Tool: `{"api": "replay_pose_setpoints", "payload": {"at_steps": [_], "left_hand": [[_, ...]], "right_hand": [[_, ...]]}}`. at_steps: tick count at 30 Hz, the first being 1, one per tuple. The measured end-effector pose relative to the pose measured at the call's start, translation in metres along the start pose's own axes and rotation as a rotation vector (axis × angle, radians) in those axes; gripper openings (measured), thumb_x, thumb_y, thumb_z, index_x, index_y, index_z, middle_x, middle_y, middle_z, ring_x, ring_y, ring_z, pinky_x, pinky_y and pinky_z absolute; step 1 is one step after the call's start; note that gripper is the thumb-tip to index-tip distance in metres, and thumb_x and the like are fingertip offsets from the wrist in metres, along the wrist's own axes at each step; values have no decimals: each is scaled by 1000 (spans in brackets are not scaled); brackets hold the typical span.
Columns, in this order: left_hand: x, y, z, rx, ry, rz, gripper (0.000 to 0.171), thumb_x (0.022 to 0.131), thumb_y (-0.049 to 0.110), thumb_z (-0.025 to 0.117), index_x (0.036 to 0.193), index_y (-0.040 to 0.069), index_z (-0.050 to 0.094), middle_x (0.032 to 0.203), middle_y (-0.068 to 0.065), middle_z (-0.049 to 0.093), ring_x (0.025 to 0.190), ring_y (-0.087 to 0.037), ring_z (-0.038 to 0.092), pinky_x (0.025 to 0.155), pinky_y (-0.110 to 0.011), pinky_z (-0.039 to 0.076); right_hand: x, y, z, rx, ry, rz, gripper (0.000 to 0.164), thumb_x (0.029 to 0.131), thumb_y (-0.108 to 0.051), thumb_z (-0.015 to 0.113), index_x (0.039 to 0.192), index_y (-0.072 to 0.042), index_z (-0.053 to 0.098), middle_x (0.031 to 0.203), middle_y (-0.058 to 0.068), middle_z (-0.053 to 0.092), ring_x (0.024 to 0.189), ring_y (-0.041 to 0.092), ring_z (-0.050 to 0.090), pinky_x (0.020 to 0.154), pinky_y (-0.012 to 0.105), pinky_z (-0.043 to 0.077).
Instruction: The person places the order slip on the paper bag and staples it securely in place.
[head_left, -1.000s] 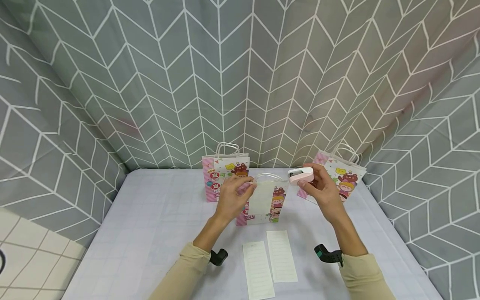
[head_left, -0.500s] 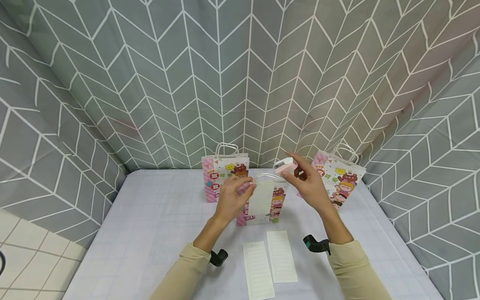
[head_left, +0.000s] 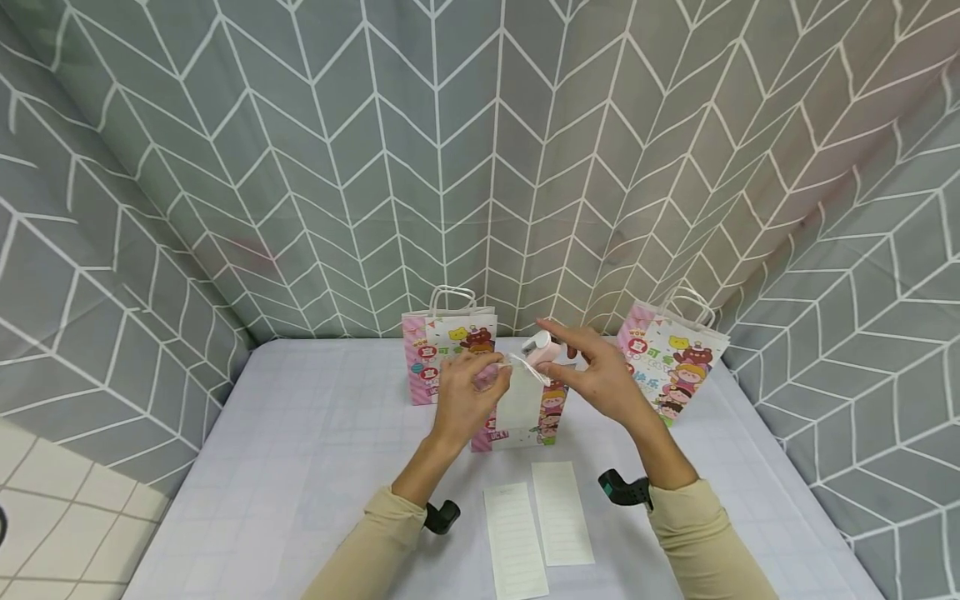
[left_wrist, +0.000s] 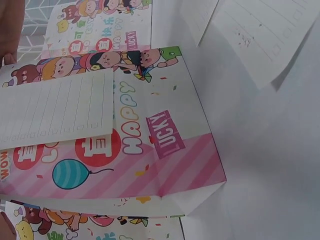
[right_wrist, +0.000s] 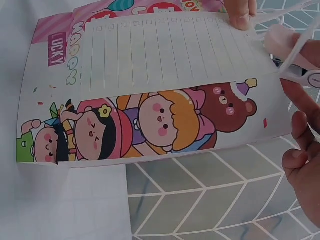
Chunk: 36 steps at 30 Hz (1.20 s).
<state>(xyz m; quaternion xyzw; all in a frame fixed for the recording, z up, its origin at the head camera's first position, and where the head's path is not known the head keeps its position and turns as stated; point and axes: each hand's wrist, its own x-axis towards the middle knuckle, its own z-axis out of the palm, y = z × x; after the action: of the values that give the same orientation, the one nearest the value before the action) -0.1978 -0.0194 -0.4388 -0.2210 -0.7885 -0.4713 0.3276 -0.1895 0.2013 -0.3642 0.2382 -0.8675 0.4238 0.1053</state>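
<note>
A pink and white cartoon paper gift bag (head_left: 553, 408) stands upright mid-table, with a lined checklist sheet (right_wrist: 165, 55) against its front. My left hand (head_left: 461, 396) pinches the top of the bag and sheet near the left corner; its fingertips (right_wrist: 241, 14) show in the right wrist view. With thumb and fingers, my right hand (head_left: 600, 379) holds a small pink-and-white stapler (head_left: 542, 347) at the top edge. Its jaws reach the edge by the sheet in the right wrist view; whether they are pressed together, I cannot tell. The white rope handle (head_left: 531, 369) leans forward beside the stapler.
Behind on the left stands a matching bag (head_left: 418, 358), a sheet on its front. Another bag (head_left: 678, 367) stands tilted at the right. Two lined sheets (head_left: 517, 542) lie on the white-clothed table (head_left: 300, 450) in front. A patterned grey curtain (head_left: 480, 167) hangs behind.
My right hand has carried the stapler leftward from beside the bag's right corner to its top edge. The rope handle now tips forward. My left hand stays at the same corner.
</note>
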Motion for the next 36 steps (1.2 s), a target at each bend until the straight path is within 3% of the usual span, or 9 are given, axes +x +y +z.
{"api": "replay_pose_setpoints", "payload": {"at_steps": [5, 10, 13, 15, 18, 22, 28, 33, 36], "left_hand": [[0, 1, 1, 20, 5, 2, 17, 87, 18, 79, 100, 7, 77, 93, -5, 76, 81, -17, 60, 81, -43, 33], [0, 2, 2, 21, 10, 3, 16, 86, 16, 78, 99, 7, 78, 94, -5, 76, 81, -18, 62, 79, -41, 32], [0, 2, 2, 20, 9, 2, 15, 86, 16, 78, 99, 7, 78, 94, -5, 76, 81, -18, 62, 79, -41, 32], [0, 2, 1, 18, 8, 2, 15, 86, 16, 78, 99, 7, 78, 94, -5, 76, 81, -18, 62, 79, -41, 32], [0, 2, 1, 14, 6, 6, 16, 86, 16, 78, 99, 7, 78, 94, -6, 76, 81, -18, 62, 79, -46, 35], [0, 1, 1, 8, 3, 7, 15, 86, 16, 78, 99, 7, 77, 95, -6, 76, 82, -18, 62, 84, -58, 38], [-1, -1, 2, 2, 3, 10, 16, 85, 15, 79, 99, 8, 77, 95, -6, 76, 85, -19, 64, 92, -72, 35], [-2, -1, 2, -3, -3, 1, 16, 84, 14, 80, 99, 8, 77, 95, -6, 76, 86, -19, 64, 95, -76, 32], [-2, 0, 1, -9, -9, -11, 16, 84, 14, 79, 99, 8, 78, 96, -6, 76, 88, -20, 65, 96, -77, 31]], "right_hand": [[-1, -4, 0, -19, -46, -65, 60, 91, -27, 76, 146, -35, 52, 133, -6, 65, 89, 27, 47, 79, 44, 37], [0, -5, 2, -42, -60, -71, 61, 91, -29, 76, 147, -34, 52, 127, -5, 67, 88, 24, 46, 69, 44, 39], [0, -5, 3, -36, -62, -83, 61, 91, -28, 76, 147, -31, 52, 127, -3, 67, 87, 23, 46, 88, 49, 41], [0, -4, 4, -31, -60, -94, 62, 90, -26, 77, 147, -29, 52, 130, -3, 67, 85, 24, 46, 104, 55, 32], [0, -4, 5, -29, -60, -94, 63, 90, -25, 77, 148, -30, 52, 130, -4, 66, 85, 25, 47, 106, 56, 30], [-1, -5, 6, -31, -72, -87, 64, 90, -27, 77, 149, -28, 51, 130, -4, 66, 86, 28, 47, 87, 49, 37], [-2, -6, 7, -57, -83, -77, 65, 90, -29, 77, 149, -22, 51, 132, -8, 64, 86, 26, 47, 74, 41, 40], [-2, -8, 7, -82, -90, -26, 63, 89, -34, 78, 146, -22, 54, 109, -3, 63, 88, 24, 47, 66, 37, 40], [-1, -10, 8, -82, -94, 8, 56, 88, -36, 78, 139, -20, 60, 110, -2, 62, 92, 23, 49, 69, 37, 42]]}}
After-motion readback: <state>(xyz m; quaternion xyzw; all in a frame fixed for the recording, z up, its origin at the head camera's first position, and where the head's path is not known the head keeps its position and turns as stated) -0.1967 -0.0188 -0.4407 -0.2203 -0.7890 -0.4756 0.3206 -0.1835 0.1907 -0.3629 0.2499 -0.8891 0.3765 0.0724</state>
